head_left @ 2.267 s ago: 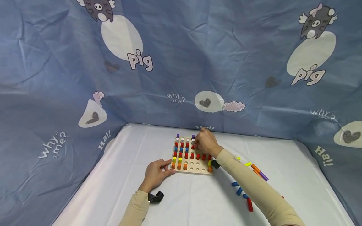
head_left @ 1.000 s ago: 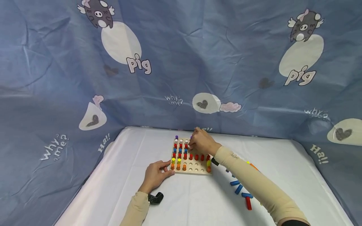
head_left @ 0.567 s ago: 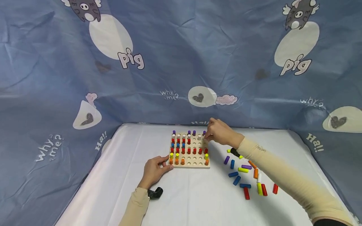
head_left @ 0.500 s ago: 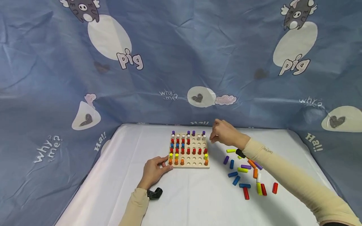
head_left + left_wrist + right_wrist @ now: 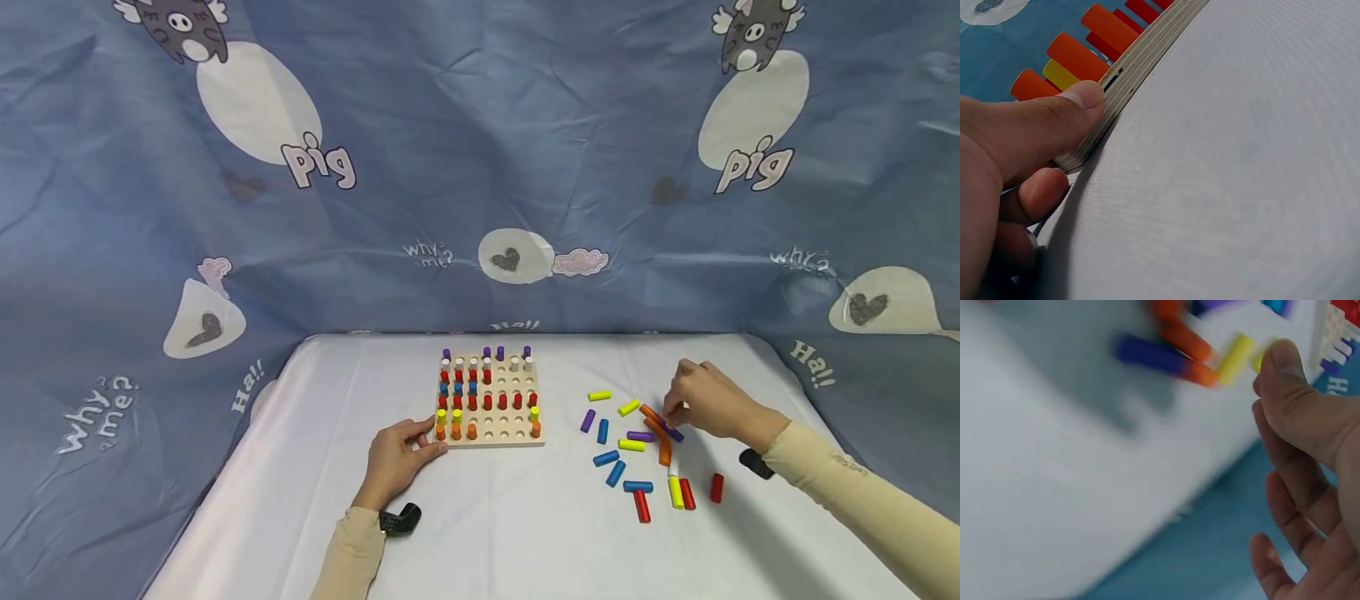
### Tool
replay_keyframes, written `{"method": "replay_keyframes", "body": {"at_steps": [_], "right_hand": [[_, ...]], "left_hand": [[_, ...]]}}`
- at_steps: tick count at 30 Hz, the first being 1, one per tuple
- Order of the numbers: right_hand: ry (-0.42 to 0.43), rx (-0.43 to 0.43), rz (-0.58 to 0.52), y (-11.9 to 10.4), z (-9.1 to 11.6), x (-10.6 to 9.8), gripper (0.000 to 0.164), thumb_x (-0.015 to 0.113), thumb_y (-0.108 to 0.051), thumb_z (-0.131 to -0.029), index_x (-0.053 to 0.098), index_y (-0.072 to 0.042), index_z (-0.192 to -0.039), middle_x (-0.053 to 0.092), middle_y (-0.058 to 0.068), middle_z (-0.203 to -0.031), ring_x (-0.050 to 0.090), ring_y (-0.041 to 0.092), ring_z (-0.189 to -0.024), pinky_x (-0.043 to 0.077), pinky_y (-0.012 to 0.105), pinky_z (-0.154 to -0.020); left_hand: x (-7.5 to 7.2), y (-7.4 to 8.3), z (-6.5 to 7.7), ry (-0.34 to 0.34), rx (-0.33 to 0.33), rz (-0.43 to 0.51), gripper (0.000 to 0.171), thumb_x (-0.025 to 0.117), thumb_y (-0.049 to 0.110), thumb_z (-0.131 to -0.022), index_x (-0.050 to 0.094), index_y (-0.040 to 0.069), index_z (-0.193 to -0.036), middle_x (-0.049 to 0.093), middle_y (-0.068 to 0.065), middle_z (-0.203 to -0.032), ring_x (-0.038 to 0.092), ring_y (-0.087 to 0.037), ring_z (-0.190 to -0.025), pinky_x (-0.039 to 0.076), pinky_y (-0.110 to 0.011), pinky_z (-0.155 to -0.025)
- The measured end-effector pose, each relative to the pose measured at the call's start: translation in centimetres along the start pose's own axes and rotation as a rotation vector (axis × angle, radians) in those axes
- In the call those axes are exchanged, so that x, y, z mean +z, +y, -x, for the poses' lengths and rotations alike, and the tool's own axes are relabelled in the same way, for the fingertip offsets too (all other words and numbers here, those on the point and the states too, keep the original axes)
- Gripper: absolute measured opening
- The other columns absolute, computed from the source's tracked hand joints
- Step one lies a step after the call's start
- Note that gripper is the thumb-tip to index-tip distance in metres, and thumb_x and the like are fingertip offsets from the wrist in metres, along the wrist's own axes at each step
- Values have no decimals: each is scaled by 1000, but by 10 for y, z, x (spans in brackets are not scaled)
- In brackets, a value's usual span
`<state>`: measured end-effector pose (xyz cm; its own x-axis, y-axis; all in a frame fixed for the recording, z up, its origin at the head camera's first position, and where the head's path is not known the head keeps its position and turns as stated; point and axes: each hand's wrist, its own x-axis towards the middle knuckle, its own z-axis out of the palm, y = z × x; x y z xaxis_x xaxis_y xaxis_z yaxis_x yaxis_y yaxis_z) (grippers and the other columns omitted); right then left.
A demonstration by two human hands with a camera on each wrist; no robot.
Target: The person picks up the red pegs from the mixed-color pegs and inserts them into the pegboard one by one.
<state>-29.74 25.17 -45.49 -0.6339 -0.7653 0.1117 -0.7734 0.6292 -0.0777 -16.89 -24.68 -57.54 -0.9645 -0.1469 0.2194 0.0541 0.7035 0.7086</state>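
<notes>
A wooden pegboard (image 5: 491,443) holds rows of upright purple, white, red, blue, yellow and orange pegs, with bare holes among them. My left hand (image 5: 396,457) grips its near left corner. In the left wrist view the thumb (image 5: 1079,103) presses the layered front edge, just below orange pegs (image 5: 1082,56). Off to the right, my right hand (image 5: 708,402) hovers by the loose pegs, nearest a purple peg (image 5: 673,431) and orange pegs (image 5: 651,413). Thumb and forefinger are close together in the right wrist view, and no peg shows between them.
Loose pegs lie scattered right of the board: blue (image 5: 606,458), yellow (image 5: 632,445), red (image 5: 642,506) and a white one (image 5: 672,468). A white cloth (image 5: 480,533) covers the table. A blue patterned curtain (image 5: 420,167) hangs behind and at the sides.
My right hand has moved from the board rightward to the loose pegs. A red peg now stands in the fourth column, and a white one shows at its row's right end. Left hand stays.
</notes>
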Motion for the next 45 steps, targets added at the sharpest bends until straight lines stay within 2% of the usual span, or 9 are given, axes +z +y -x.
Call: {"method": "replay_keyframes", "body": {"at_steps": [6, 11, 14, 21, 27, 30, 34, 40, 45], "right_hand": [[12, 70, -75, -10, 42, 17, 25, 101, -23, -65, 85, -24, -84, 61, -26, -74, 48, 4, -78, 42, 33, -72], [-9, 143, -108, -20, 64, 33, 34, 101, -39, -61, 85, -27, -88, 60, -27, -75, 48, 3, -80, 42, 33, -73], [6, 194, -134, -26, 73, 42, 39, 100, -46, -59, 85, -27, -89, 60, -27, -75, 48, 3, -82, 40, 35, -77], [49, 282, -158, -35, 81, 56, 42, 99, -48, -60, 86, -25, -93, 62, -26, -76, 47, 3, -83, 37, 35, -76], [-2, 338, -184, -36, 88, 61, 42, 97, -49, -65, 86, -23, -97, 69, -22, -84, 48, 5, -84, 38, 29, -71], [-19, 373, -193, -38, 91, 63, 40, 97, -48, -67, 86, -23, -96, 66, -21, -81, 48, 6, -84, 39, 27, -70], [-9, 406, -191, -42, 93, 63, 39, 98, -46, -65, 84, -22, -93, 61, -17, -78, 49, 10, -86, 40, 32, -73], [41, 417, -102, -48, 96, 62, 44, 101, -49, -59, 74, -25, -84, 58, -17, -76, 51, 13, -88, 43, 44, -78], [58, 435, -71, -54, 98, 63, 45, 99, -54, -61, 70, -25, -79, 56, -16, -72, 47, 12, -84, 41, 43, -78]], "left_hand": [[-1, -4, 2, 14, -4, 16, 52, 94, 33, -81, 79, 14, -127, 61, 10, -73, 38, -5, -57, 31, -25, -58], [-2, -6, 2, 23, 1, 14, 53, 94, 32, -81, 79, 13, -128, 61, 10, -73, 38, -5, -57, 31, -25, -58], [-3, -6, 3, 27, 0, 2, 53, 94, 31, -81, 79, 12, -127, 60, 10, -72, 38, -5, -57, 30, -24, -57], [-6, -2, 4, 14, -26, 14, 53, 93, 31, -82, 78, 12, -129, 58, 8, -73, 37, -6, -58, 29, -25, -57], [-5, 0, 4, -1, -30, 22, 52, 94, 31, -81, 78, 12, -128, 61, 8, -74, 39, -6, -58, 31, -24, -58], [-4, -1, 4, -6, -25, 15, 52, 94, 30, -81, 78, 13, -128, 60, 9, -73, 41, -6, -60, 32, -24, -59], [-2, -1, 3, 0, -12, 6, 51, 94, 29, -81, 79, 12, -126, 59, 10, -73, 42, -6, -61, 32, -24, -60], [1, 0, 2, 8, 8, 6, 51, 94, 30, -81, 79, 11, -126, 59, 11, -72, 40, -5, -59, 31, -24, -58], [2, 0, 2, 13, -1, -11, 51, 93, 31, -81, 79, 11, -126, 58, 11, -71, 39, -5, -59, 31, -24, -57]]}}
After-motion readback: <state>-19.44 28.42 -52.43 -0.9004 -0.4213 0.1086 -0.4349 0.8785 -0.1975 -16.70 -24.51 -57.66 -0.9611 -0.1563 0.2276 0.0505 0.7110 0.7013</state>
